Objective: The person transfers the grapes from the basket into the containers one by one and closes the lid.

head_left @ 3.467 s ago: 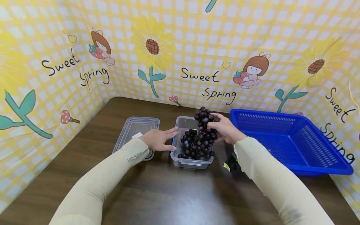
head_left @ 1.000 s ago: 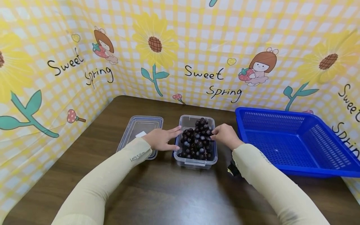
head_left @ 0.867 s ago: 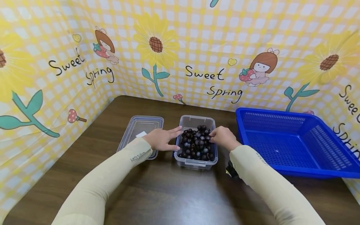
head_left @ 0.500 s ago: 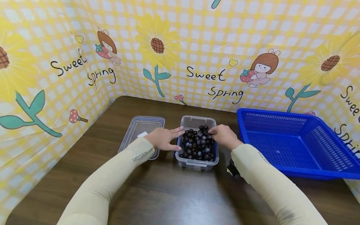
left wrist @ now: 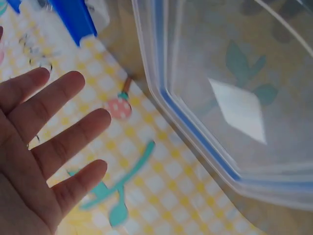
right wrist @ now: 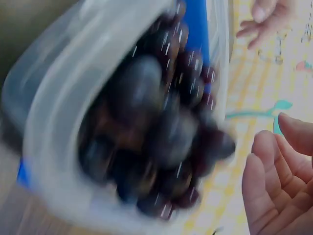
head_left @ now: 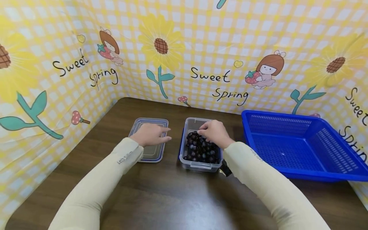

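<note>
Dark purple grapes (head_left: 198, 151) fill the front of a clear plastic container (head_left: 198, 167) on the table. Over its back right part hovers my right hand (head_left: 215, 131), fingers loosely bent. The right wrist view shows that hand (right wrist: 279, 183) beside the grapes (right wrist: 161, 127), holding nothing. To the left of the container, a clear lid (head_left: 151, 153) with a blue seal lies flat. My left hand (head_left: 150, 134) is over the lid, hiding part of it. In the left wrist view, its fingers are spread and hold nothing; the lid (left wrist: 195, 117) bears a white label.
A large blue perforated basket (head_left: 296, 140) stands on the right with no fruit in it. By the right wrist is a small black object (head_left: 226, 169), partly covered by the sleeve. Patterned cloth walls (head_left: 207, 48) border the brown table (head_left: 161, 195) behind and at the sides.
A grape bunch has been lowered into the container and let go by my right hand, which has shifted left above it. My left hand has moved from the container's side to over the lid.
</note>
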Tool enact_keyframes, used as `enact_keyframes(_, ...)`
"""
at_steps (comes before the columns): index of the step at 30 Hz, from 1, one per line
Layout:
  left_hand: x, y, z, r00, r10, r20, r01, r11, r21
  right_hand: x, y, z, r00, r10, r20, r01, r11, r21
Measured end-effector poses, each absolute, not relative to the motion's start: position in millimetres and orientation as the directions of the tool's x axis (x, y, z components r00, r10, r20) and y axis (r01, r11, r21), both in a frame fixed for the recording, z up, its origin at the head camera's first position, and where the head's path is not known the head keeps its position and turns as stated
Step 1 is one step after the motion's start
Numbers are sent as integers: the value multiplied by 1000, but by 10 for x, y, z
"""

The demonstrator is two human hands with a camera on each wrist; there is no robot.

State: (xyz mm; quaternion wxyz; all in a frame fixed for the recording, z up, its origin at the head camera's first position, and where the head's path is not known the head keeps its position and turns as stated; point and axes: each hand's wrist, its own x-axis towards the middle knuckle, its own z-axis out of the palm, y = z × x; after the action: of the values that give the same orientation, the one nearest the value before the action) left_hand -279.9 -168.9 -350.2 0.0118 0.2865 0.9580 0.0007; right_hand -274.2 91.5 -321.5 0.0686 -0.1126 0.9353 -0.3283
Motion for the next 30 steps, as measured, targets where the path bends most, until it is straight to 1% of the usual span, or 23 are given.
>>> enact_keyframes(5, -2746, -2018, -3475, -891, 452, 47, 454, 890, 35, -2710, 632, -3254, -950, -300, -85, -174, 738, -652)
enact_keyframes(13, -2612, -2456, -3438, -950, 306, 67, 313, 941, 128, -2649, 304, -3295, -935, -349, -67, -225, 727, -648)
enact_keyframes(17, -2539, -2595, -3441, -967, 233, 102, 249, 949, 196, -2612, 193, -3325, -936, -343, -76, -196, 689, -698)
enact_keyframes(20, -2496, -2663, -3467, -981, 172, 92, 190, 950, 248, -2583, 125, -3361, -936, -340, -88, -162, 639, -752)
enact_keyframes(26, -2442, -2717, -3558, -992, 114, 46, 123, 911, 393, -2473, 10, -3428, -916, -381, -128, -120, 565, -817)
enact_keyframes(28, -2438, -2739, -3587, -994, 109, 23, 107, 876, 471, -2434, -32, -3474, -912, -385, -140, -113, 564, -818)
enact_keyframes(30, -2433, -2760, -3603, -994, 103, -24, 71, 823, 564, -2400, -76, -3544, -910, -391, -140, -111, 554, -825)
